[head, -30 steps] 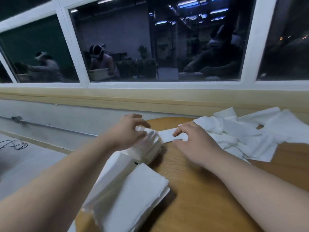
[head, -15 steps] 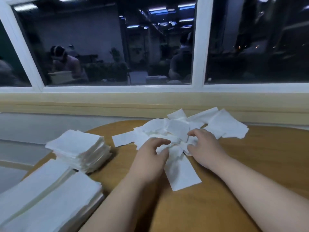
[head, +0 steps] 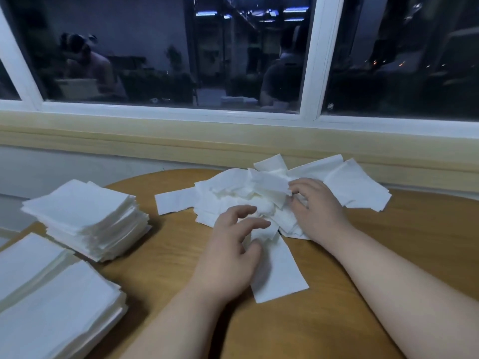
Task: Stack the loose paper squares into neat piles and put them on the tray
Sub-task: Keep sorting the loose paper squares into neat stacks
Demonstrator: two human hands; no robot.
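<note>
The loose paper squares point(head: 233, 193) lie in a messy heap on the wooden worktop point(head: 414, 224); the left hand point(head: 228, 257) is over its near edge, fingers spread and relaxed, holding nothing; the right hand point(head: 316, 211) lies on the heap, and I cannot tell if its fingers pinch a sheet; a neat pile point(head: 85, 218) stands well to the left

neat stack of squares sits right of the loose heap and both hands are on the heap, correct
No. The head view shows the neat stack left of the loose heap, not right. The left hand and right hand are both on the heap.
</note>
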